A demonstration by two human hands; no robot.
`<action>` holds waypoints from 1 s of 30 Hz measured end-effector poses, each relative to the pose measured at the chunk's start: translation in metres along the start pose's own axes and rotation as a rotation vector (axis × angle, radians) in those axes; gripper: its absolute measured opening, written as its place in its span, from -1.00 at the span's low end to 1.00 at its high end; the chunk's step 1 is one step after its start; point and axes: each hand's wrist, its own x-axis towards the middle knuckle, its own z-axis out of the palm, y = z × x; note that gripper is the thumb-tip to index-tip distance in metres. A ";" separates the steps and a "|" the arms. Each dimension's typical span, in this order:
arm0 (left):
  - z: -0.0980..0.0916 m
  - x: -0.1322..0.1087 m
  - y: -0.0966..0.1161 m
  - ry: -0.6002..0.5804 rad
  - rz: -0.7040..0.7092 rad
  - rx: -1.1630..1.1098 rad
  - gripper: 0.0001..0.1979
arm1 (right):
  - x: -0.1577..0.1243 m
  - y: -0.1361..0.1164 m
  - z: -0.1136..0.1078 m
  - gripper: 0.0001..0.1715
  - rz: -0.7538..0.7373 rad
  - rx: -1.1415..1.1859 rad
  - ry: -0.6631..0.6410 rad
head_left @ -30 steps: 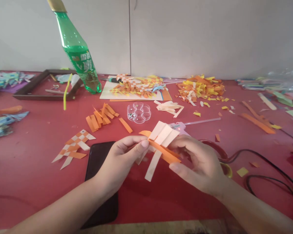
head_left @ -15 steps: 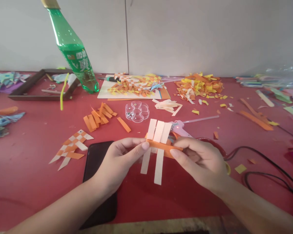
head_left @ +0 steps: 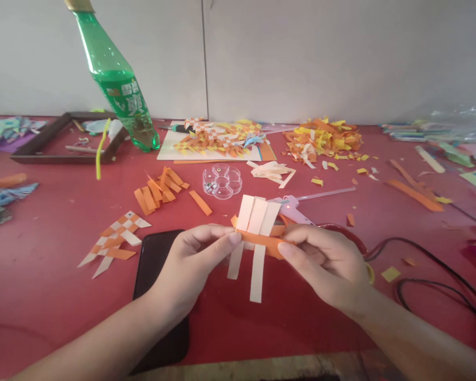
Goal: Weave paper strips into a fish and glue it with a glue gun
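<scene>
Above the red table [head_left: 63, 222] I hold a small paper weave [head_left: 256, 233] of pale cream strips crossed by orange strips. My left hand [head_left: 194, 259] pinches its left side with thumb and forefinger. Its right end sits pinched in my right hand [head_left: 325, 262], over an orange strip. Two cream strips hang down below the orange ones. A finished orange and white woven fish [head_left: 115, 241] lies on the table left of my left hand.
A black phone [head_left: 158, 275] lies under my left forearm. Behind the weave are a pink glue gun [head_left: 295, 209] with a black cord [head_left: 428, 275], a clear flower-shaped box [head_left: 222, 182], orange strips [head_left: 161, 190], cream strips [head_left: 273, 173], a scrap pile [head_left: 325, 138], a green bottle [head_left: 117, 90] and a wooden frame [head_left: 43, 145].
The weave has turned from a tilt to hanging nearly straight, cream strips now vertical. Both hands keep their pinch and have barely shifted.
</scene>
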 end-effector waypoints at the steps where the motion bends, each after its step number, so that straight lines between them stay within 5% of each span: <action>1: 0.000 0.000 0.000 0.008 0.000 0.004 -0.88 | 0.000 0.000 0.000 -0.76 -0.001 -0.005 -0.003; 11: 0.002 -0.001 0.002 0.042 0.012 0.017 -0.86 | 0.004 -0.005 0.000 -0.73 0.001 0.046 -0.026; 17: 0.001 -0.001 0.002 0.039 0.001 -0.063 -0.86 | 0.009 0.004 -0.001 -0.66 0.240 0.432 -0.149; 20: 0.000 -0.003 0.001 0.027 -0.008 -0.050 -0.89 | 0.010 0.008 0.001 -0.69 0.240 0.543 -0.208; 25: 0.001 -0.004 -0.001 -0.042 0.059 0.128 -0.95 | 0.008 0.006 0.005 -0.86 0.179 0.529 -0.136; 30: 0.005 -0.003 0.001 -0.045 0.034 0.149 -0.95 | 0.006 0.002 0.006 -0.71 0.165 0.429 -0.094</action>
